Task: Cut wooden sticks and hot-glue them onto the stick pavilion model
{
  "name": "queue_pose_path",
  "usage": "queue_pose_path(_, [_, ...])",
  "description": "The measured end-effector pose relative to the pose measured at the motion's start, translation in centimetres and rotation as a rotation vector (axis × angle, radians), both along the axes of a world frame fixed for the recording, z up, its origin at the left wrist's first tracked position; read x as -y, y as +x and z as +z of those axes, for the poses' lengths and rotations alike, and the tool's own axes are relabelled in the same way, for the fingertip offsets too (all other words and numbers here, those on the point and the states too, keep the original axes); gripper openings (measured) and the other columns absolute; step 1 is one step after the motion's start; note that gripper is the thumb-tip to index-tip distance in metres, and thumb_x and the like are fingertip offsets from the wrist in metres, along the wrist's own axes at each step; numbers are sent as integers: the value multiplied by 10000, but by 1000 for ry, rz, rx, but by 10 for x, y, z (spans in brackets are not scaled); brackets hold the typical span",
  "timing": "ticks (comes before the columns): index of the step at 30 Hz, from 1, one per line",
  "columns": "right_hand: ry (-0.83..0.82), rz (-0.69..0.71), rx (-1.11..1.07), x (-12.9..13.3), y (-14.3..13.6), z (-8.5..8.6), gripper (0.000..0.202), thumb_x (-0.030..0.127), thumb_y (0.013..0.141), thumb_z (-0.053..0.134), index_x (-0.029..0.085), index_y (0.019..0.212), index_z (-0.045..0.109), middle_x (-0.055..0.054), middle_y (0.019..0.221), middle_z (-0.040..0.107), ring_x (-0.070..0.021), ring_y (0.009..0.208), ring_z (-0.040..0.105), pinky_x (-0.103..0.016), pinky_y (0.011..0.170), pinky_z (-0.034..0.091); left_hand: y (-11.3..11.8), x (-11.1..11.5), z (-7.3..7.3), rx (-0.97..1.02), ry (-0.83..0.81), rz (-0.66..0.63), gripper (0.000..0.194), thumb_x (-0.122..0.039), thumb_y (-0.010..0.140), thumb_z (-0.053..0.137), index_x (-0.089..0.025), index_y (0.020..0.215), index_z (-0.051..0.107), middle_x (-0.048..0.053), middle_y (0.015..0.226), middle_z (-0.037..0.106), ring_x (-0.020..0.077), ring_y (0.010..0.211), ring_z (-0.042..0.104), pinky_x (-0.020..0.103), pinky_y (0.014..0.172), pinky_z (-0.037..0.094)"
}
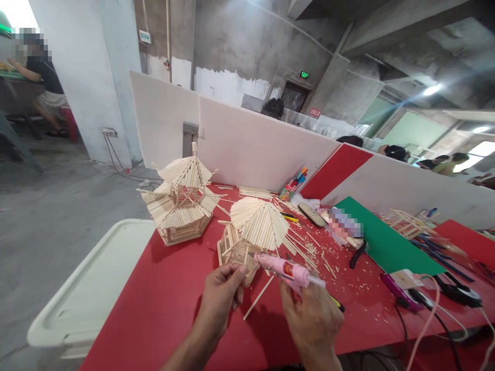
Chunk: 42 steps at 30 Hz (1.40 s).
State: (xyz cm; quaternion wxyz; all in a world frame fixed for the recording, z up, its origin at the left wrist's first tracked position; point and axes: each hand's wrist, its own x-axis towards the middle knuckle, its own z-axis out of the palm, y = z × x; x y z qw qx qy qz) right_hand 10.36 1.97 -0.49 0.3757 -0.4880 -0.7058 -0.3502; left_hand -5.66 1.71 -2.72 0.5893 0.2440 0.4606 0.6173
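Note:
My right hand (313, 314) is wrapped round the handle of a pink hot glue gun (280, 265), with a whitish glue stick poking out of its back end. The gun's nozzle points left, at the tip of a short wooden stick (246, 255) that my left hand (226, 288) pinches between thumb and fingers. Just behind both hands stands a small pavilion model (261, 221) of wooden sticks, its roof on and its lower part partly hidden by the gun and my fingers. A loose wooden stick (258, 299) lies between my hands.
A larger two-roofed stick pavilion (180, 206) stands at the left on the red table (154, 309). Loose sticks and chips, a green board (386, 237), pliers (358, 253) and a power strip (402, 291) with cables lie to the right. A white partition (255, 149) runs behind.

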Motion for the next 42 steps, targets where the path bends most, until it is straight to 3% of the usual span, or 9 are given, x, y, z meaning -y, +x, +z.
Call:
queue_pose_path(9, [14,-39,-31,-2,-3,1,88,214,848,572,152,909,560,-33,692,613,-137,629,582,-228,587,408,2,-1,-2,2,6,-3,357,-462,623,733,-140,575,587,-19,456,568,27,283,342,166,305,210])
queue_pose_path(20, [-5,16,-87,-6,-11,-4,165,213,868,533,170,1021,574,-33,732,627,-147,645,592,-235,591,414,2,-7,0,-12,8,6,382,-482,599,742,-144,542,574,-25,418,534,34,290,338,169,311,196])
queue_pose_path(34, [-24,19,-106,1,-8,-5,142,194,872,522,174,998,586,-27,714,625,-140,639,587,-230,578,395,2,-8,8,-19,-14,13,411,-500,566,747,-153,503,537,-38,404,511,31,279,331,166,296,180])
queue_pose_path(42, [-32,32,-119,0,-8,-5,137,187,865,539,177,995,582,-29,725,624,-143,647,568,-234,578,385,0,-9,5,-26,-21,6,404,-489,574,745,-159,495,525,-59,361,465,31,272,322,161,297,177])
